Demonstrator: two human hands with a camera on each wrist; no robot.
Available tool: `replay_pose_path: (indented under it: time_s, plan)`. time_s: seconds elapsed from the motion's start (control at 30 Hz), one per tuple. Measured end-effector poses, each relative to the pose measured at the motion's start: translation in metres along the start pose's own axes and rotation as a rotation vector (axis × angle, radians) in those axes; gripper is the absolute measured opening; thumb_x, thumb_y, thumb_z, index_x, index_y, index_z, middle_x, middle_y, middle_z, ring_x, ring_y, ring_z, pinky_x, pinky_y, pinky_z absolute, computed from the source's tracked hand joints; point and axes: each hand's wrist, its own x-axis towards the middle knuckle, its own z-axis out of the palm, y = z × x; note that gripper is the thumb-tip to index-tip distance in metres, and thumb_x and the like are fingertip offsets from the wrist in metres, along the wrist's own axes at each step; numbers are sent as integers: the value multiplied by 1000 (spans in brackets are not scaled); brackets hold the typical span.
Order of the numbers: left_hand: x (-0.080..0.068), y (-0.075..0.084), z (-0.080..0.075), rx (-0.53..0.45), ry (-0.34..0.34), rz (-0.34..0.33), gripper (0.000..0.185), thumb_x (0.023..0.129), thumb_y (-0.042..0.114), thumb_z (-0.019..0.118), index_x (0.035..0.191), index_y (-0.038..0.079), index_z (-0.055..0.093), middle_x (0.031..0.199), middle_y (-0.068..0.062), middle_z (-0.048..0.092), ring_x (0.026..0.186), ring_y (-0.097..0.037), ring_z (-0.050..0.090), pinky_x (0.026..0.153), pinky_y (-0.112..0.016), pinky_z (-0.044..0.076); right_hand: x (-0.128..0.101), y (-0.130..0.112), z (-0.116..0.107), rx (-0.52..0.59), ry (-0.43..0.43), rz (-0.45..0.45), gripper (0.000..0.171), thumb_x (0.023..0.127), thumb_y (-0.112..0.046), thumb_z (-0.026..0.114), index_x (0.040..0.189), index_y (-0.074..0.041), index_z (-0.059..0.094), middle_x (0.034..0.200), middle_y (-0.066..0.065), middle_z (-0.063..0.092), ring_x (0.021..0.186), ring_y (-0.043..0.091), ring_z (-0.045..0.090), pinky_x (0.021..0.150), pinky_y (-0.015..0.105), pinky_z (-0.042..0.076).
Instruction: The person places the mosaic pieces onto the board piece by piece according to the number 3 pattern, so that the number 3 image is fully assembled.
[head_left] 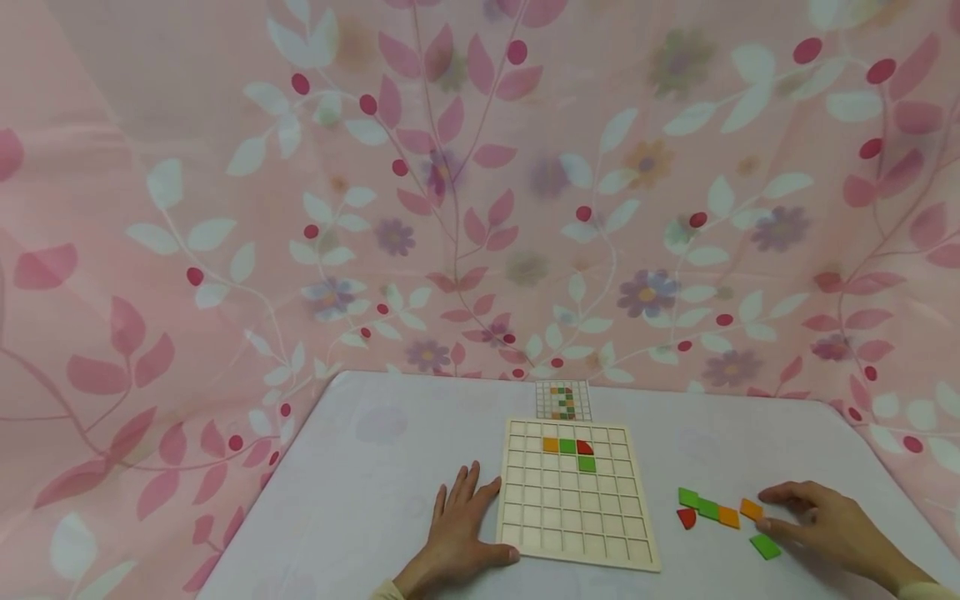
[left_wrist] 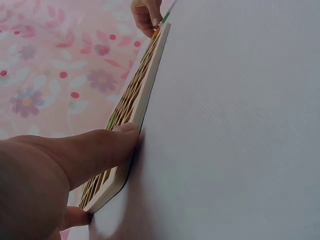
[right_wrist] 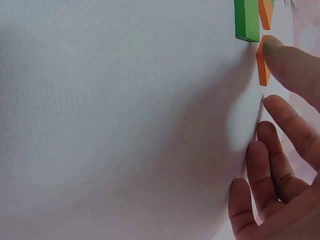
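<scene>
A cream grid board (head_left: pixel 562 525) lies on the table. My left hand (head_left: pixel 461 537) rests at its lower left corner, thumb (left_wrist: pixel 107 147) on the front edge and fingers spread along the left side. In the board's upper rows sit an orange square tile (head_left: pixel 551 445), a green tile (head_left: pixel 567 447) and a red rounded tile (head_left: pixel 584 447), with a second green tile (head_left: pixel 587 463) below the red one. To the right, my right hand (head_left: pixel 825 525) is at a loose orange tile (head_left: pixel 752 509). Its thumb touches that tile, while the index fingertip stands apart from it in the right wrist view.
Left of the right hand lie loose green tiles (head_left: pixel 708 508), another orange tile (head_left: pixel 728 517) and a red rounded tile (head_left: pixel 687 518). One green tile (head_left: pixel 765 547) is nearer me. Behind the board lies a pattern card (head_left: pixel 562 414). A floral curtain (head_left: pixel 480 208) hangs behind the table.
</scene>
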Motion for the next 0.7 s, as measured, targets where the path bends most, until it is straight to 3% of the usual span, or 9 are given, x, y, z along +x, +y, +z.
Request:
replay_pose_path:
  time_s: [0.1, 0.33, 0.57, 0.7]
  plan:
    - [0, -1, 1, -1, 9, -2, 100, 68, 60, 80, 150, 18, 42, 165, -18, 12, 152, -37, 5, 115, -67, -1, 0, 3, 2, 10, -8, 6, 59, 78, -58, 75, 116, -13, 70, 119, 15, 67, 108, 36, 61, 83, 53, 54]
    - [2, -2, 1, 12, 15, -5, 100, 67, 60, 81, 150, 18, 43, 164, -17, 14, 152, -36, 6, 116, -67, 0, -1, 8, 4, 15, 4, -7, 57, 80, -57, 74, 116, -14, 69, 116, 10, 69, 103, 30, 63, 75, 37, 53]
    - [2, -1, 0, 9, 21, -5, 100, 66, 57, 82, 149, 16, 44, 164, -18, 15, 152, -37, 7, 115, -68, 0, -1, 6, 7, 19, 22, 5, 56, 81, -59, 72, 115, -13, 68, 114, 8, 69, 100, 27, 63, 74, 34, 52]
    - [2, -1, 1, 17, 22, -12, 100, 66, 58, 82, 149, 17, 44, 164, -17, 15, 152, -36, 7, 116, -67, 1, -2, 4, 8, 31, 27, 24, 60, 81, -60, 71, 115, -12, 68, 114, 10, 69, 100, 28, 63, 76, 41, 54]
